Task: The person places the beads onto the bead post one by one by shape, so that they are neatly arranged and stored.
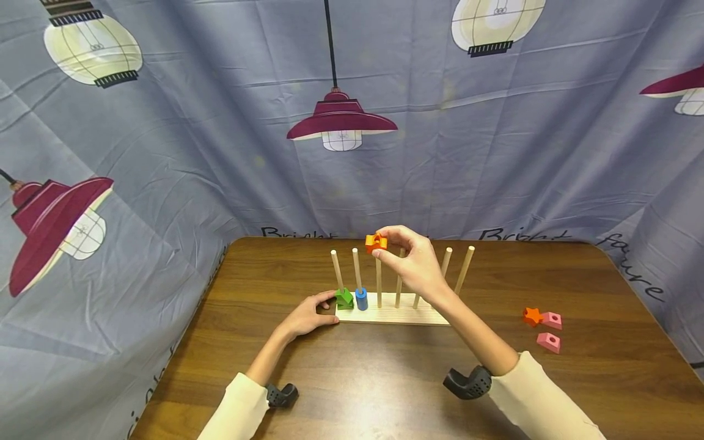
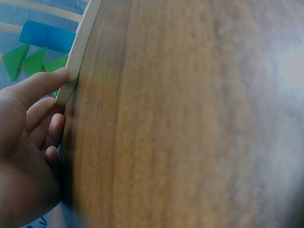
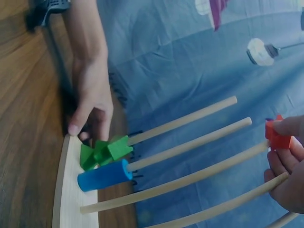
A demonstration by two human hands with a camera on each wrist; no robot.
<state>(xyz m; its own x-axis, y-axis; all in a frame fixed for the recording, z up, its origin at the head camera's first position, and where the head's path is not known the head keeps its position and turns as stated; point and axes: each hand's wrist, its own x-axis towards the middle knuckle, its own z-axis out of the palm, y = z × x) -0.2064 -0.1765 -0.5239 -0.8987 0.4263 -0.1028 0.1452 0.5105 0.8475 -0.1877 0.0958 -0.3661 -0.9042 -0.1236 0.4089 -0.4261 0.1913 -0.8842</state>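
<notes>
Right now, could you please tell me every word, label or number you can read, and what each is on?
"Bright": on the blue-grey cloth, behind the left part of the table; its lower edge is cut off.
"Bright": on the cloth, behind the table's right part.
"f...ure": on the cloth at far right; middle letters unclear.
Lettering low on the cloth at left: too small to read.
Peg board: no readable text.

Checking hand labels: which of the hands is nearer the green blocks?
Left. The left hand holds the pegboard beside the green blocks; the right hand is higher and farther right, pinching an orange block.
</notes>
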